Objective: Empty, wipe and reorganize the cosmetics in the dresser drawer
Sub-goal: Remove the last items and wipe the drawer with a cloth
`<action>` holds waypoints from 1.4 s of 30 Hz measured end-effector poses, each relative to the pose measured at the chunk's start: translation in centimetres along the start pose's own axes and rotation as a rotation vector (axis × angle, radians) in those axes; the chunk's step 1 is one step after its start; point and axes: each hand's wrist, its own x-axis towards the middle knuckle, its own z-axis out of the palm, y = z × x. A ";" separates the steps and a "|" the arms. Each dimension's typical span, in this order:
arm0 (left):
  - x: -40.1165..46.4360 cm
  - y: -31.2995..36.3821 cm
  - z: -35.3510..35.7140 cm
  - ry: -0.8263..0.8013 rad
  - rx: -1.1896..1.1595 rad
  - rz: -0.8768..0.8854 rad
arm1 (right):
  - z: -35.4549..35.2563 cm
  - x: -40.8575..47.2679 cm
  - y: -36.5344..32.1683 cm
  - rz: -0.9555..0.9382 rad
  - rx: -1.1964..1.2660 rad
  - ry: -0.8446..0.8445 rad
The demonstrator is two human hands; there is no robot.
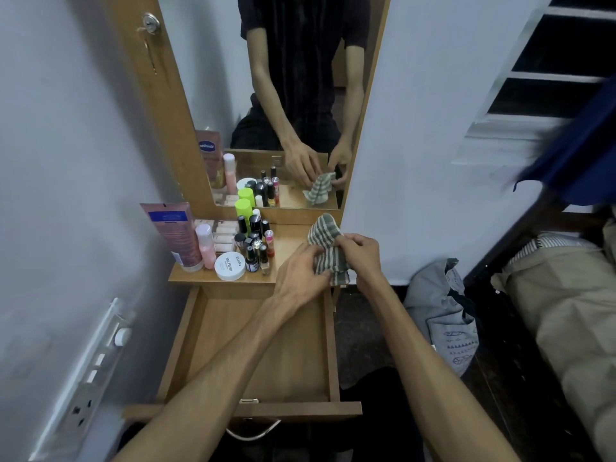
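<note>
Cloth: a striped green and white cloth (325,248) was up in the air, over the back right corner of the open drawer and the right end of the dresser top.
Left hand: the left hand (301,273) held the near side of the cloth, with its fingers curled into the folds.
Right hand: the right hand (360,251) pinched the far side of the cloth between thumb and fingers. The two hands were close together.
Drawer: the wooden drawer (328,345) was pulled out all the way. Its bare wood floor showed under the arms.
Cosmetics: the bottles and tubes stood in a bunch on the left part of the dresser top (290,243). A tall pink tube (173,233) stood at the far left. A pink bottle (206,245) stood just beside it. A round white jar (229,266) sat at the front. Small nail polish bottles (256,255) were just right of the jar. A green-capped bottle (242,208) stood at the back.
Mirror: the mirror (300,95) behind the dresser top showed the same hands and cloth.
Floor: a grey bag (440,311) lay on the floor to the right of the dresser.
</note>
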 end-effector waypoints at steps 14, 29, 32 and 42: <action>-8.8 0.2 -1.1 0.051 -1.141 -0.621 | -0.3 -11.9 0.8 0.161 0.125 -0.246; -11.8 -10.7 -5.2 0.106 0.093 -0.362 | 3.6 -13.6 6.8 -0.204 -0.614 0.188; -11.5 -13.1 -6.2 0.109 0.350 -0.283 | 4.6 -12.6 8.0 -0.244 -0.779 0.130; -9.4 -16.4 -6.4 0.155 0.441 -0.282 | 6.5 -10.4 9.1 -0.189 -0.910 0.162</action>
